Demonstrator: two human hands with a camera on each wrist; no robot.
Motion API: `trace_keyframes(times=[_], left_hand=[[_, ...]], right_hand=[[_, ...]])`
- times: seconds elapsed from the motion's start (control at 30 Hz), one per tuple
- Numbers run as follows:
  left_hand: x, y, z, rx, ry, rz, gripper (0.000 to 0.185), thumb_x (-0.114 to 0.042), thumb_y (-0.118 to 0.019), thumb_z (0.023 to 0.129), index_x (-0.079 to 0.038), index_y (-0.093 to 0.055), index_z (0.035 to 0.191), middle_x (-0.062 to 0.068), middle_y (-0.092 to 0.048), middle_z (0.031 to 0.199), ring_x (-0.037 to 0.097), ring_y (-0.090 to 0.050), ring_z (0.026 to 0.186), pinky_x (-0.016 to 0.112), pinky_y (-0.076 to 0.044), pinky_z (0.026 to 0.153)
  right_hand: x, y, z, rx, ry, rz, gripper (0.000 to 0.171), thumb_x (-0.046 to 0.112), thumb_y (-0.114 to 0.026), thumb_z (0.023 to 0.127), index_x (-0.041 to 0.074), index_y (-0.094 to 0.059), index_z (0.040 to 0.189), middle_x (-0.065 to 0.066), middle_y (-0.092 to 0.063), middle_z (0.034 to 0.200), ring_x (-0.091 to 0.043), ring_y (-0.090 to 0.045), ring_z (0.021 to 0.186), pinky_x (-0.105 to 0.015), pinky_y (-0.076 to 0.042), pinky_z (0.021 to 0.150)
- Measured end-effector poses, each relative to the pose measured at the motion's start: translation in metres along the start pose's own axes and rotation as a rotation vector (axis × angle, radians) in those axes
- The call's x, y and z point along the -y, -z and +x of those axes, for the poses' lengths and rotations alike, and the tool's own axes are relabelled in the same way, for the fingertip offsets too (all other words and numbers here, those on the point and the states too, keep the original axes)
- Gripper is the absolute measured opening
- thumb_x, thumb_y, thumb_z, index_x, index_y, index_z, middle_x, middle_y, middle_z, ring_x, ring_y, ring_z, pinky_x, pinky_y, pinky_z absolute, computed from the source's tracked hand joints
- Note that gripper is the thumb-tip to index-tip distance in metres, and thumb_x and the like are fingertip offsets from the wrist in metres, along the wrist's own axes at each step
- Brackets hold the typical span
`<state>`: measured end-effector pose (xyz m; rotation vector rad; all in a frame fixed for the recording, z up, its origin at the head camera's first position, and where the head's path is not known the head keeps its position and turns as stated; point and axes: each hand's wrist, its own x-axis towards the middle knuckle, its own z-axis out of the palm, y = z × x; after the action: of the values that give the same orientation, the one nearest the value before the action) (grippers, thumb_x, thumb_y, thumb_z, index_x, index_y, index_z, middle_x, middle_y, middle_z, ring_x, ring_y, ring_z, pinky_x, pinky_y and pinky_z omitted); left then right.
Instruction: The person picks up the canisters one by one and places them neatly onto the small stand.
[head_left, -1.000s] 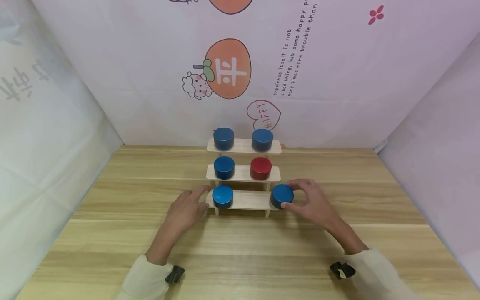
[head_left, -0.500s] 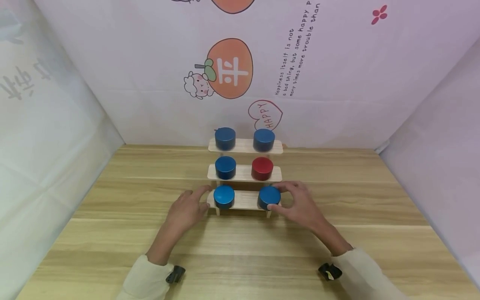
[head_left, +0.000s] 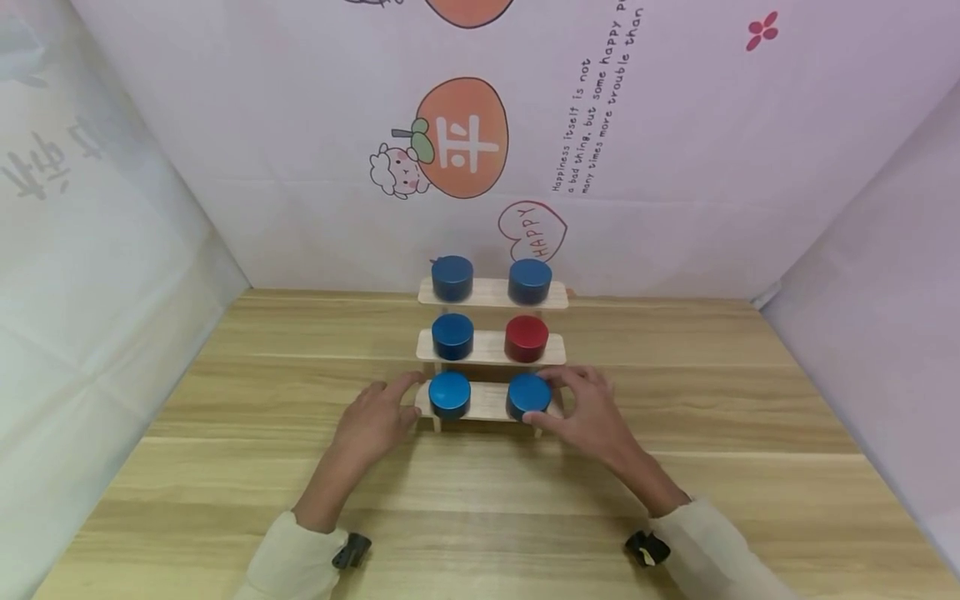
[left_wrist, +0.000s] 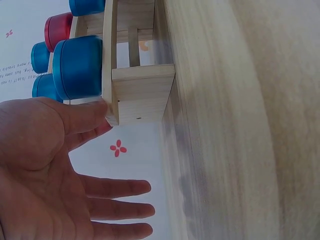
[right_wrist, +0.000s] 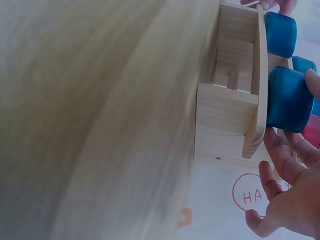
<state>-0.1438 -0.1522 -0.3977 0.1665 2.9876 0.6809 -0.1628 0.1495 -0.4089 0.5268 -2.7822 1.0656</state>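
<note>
Six short cylinders sit on a three-step wooden rack [head_left: 491,348] at the far middle of the counter [head_left: 225,467]: five blue, one red cylinder [head_left: 526,337] on the middle step, right. Right hand [head_left: 588,412] grips the near-right blue cylinder [head_left: 528,396], fingers curled round its right side and thumb at its near side; it stands on the lowest step, right end. Left hand [head_left: 371,421] lies with fingers straight and relaxed, fingertips touching the left end of the lowest step, just beside the near-left blue cylinder [head_left: 449,394]. Left wrist view shows that palm open, thumb against the step's edge. Printed backdrop [head_left: 465,137] behind the rack.
</note>
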Motion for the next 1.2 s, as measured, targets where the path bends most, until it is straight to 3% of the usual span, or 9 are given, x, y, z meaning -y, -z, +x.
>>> trace_keyframes(times=[0.47, 0.8, 0.97, 1.1, 1.2], left_hand=[[0.002, 0.000, -0.004, -0.028, 0.009, 0.015, 0.044, -0.017, -0.068, 0.096, -0.018, -0.057, 0.139, 0.020, -0.063, 0.119, 0.039, -0.058, 0.106, 0.049, -0.053, 0.076], [0.006, 0.000, -0.008, -0.057, 0.020, 0.008, 0.043, -0.015, -0.069, 0.096, -0.016, -0.059, 0.137, 0.021, -0.062, 0.127, 0.044, -0.054, 0.118, 0.058, -0.049, 0.089], [0.000, -0.003, -0.004, -0.034, 0.030, -0.043, 0.045, -0.020, -0.068, 0.097, -0.015, -0.057, 0.140, 0.021, -0.054, 0.139, 0.046, -0.043, 0.133, 0.065, -0.039, 0.100], [-0.007, -0.003, -0.002, -0.032, 0.024, -0.051, 0.048, -0.024, -0.066, 0.098, -0.014, -0.054, 0.143, 0.023, -0.047, 0.145, 0.045, -0.039, 0.136, 0.065, -0.036, 0.103], [-0.011, 0.004, -0.003, -0.049, 0.013, -0.023, 0.049, -0.026, -0.066, 0.098, -0.012, -0.054, 0.143, 0.026, -0.045, 0.146, 0.046, -0.039, 0.136, 0.064, -0.035, 0.104]], right_hand=[[0.005, -0.010, 0.004, -0.062, 0.033, -0.030, 0.059, 0.036, -0.088, 0.077, 0.006, -0.066, 0.123, -0.013, -0.066, 0.123, -0.039, -0.046, 0.123, -0.063, -0.021, 0.102], [0.000, -0.014, 0.006, -0.059, 0.070, -0.014, 0.063, 0.039, -0.088, 0.076, 0.008, -0.065, 0.126, -0.010, -0.068, 0.119, -0.037, -0.048, 0.123, -0.063, -0.022, 0.105], [-0.013, 0.006, -0.006, -0.030, 0.007, -0.033, 0.064, 0.043, -0.084, 0.080, 0.011, -0.063, 0.132, -0.008, -0.070, 0.113, -0.034, -0.052, 0.119, -0.062, -0.027, 0.106], [-0.015, 0.029, -0.016, -0.023, -0.064, -0.065, 0.066, 0.046, -0.077, 0.087, 0.006, -0.058, 0.136, -0.016, -0.066, 0.120, -0.041, -0.049, 0.121, -0.066, -0.036, 0.098], [-0.011, 0.042, -0.020, -0.028, -0.073, -0.090, 0.068, 0.045, -0.072, 0.091, 0.006, -0.052, 0.142, -0.022, -0.060, 0.128, -0.045, -0.045, 0.124, -0.067, -0.036, 0.097]])
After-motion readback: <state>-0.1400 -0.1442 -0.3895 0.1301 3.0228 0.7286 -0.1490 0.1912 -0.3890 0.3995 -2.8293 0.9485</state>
